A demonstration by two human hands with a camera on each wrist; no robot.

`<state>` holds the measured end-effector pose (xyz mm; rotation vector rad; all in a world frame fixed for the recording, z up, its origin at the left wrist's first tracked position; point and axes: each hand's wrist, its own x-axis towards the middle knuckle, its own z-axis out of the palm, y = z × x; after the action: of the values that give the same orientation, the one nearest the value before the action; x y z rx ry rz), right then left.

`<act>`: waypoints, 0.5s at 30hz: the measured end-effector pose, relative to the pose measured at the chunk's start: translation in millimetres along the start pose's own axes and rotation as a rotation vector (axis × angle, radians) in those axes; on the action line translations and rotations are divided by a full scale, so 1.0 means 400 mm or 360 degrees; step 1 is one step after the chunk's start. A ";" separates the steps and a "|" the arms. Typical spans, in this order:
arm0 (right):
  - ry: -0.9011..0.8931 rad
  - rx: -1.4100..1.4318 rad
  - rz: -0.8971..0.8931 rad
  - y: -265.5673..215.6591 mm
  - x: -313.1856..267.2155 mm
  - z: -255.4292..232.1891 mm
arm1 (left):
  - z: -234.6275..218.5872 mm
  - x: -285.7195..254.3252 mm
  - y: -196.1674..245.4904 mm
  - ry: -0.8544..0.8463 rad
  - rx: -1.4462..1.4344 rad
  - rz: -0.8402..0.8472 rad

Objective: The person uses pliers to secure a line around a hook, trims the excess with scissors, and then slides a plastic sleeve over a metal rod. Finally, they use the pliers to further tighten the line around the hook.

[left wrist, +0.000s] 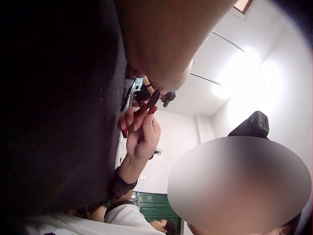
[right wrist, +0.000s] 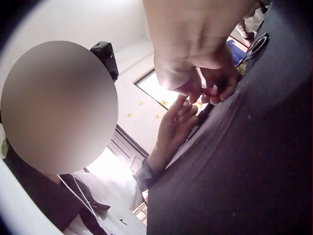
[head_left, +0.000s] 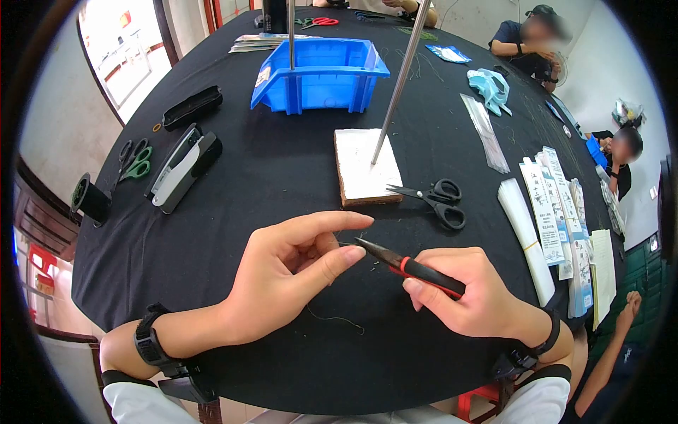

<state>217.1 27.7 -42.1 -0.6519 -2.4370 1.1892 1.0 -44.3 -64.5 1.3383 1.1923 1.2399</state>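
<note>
My right hand (head_left: 466,293) grips a pair of pliers (head_left: 413,268) with black and red handles, its dark pointed tip aimed left. Facing that tip is my left hand (head_left: 282,272), index finger stretched out above the thumb and the other fingers curled. A thin wire (head_left: 335,319) hangs out below the left hand, and a fine strand shows between its thumb and curled fingers, close to the pliers' tip. The left wrist view shows the pliers (left wrist: 153,100) in the right hand (left wrist: 142,134). In the right wrist view the left hand (right wrist: 173,125) lies beyond the right.
Just ahead, black scissors (head_left: 445,201) touch a white-topped block (head_left: 360,159) with a metal rod (head_left: 399,88). A blue bin (head_left: 328,88) stands behind. Left lie a stapler (head_left: 183,168), green-handled scissors (head_left: 138,164) and a spool (head_left: 90,198); right, packets (head_left: 544,212) and a white roll (head_left: 526,240).
</note>
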 end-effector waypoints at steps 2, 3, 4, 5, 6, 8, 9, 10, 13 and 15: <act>-0.0019 0.0041 -0.0025 0.007 -0.001 0.002 | 0.001 0.001 0.000 -0.0007 -0.0011 -0.0008; -0.0027 0.0070 -0.0025 0.008 -0.002 0.002 | 0.002 0.002 -0.001 0.0008 -0.0049 -0.0013; -0.0034 0.0099 -0.0026 0.008 -0.002 0.002 | 0.003 0.003 -0.001 0.0023 -0.0087 -0.0018; -0.0046 0.0124 -0.0024 0.008 -0.002 0.000 | 0.004 0.003 -0.002 0.0039 -0.0125 -0.0022; -0.0059 0.0150 -0.0022 0.007 -0.002 -0.002 | 0.003 0.003 -0.001 0.0030 -0.0131 -0.0039; -0.0073 0.0184 -0.0023 0.008 -0.001 -0.004 | 0.001 0.003 0.003 0.0012 -0.0142 -0.0072; -0.0074 0.0193 -0.0026 0.009 -0.001 -0.004 | 0.000 0.002 0.006 0.0015 -0.0113 -0.0070; -0.0075 0.0202 -0.0029 0.010 0.000 -0.004 | -0.001 0.002 0.009 0.0019 -0.0084 -0.0068; -0.0016 0.0283 -0.0122 0.024 0.001 0.006 | -0.003 -0.001 0.006 -0.0013 -0.0045 -0.0050; -0.0044 0.0249 -0.0075 0.016 0.001 0.003 | -0.002 -0.003 0.004 -0.0034 -0.0055 -0.0035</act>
<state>217.7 30.7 -47.9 -0.5326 -2.3383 1.3610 0.1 -45.6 -62.8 1.3063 1.1628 1.2227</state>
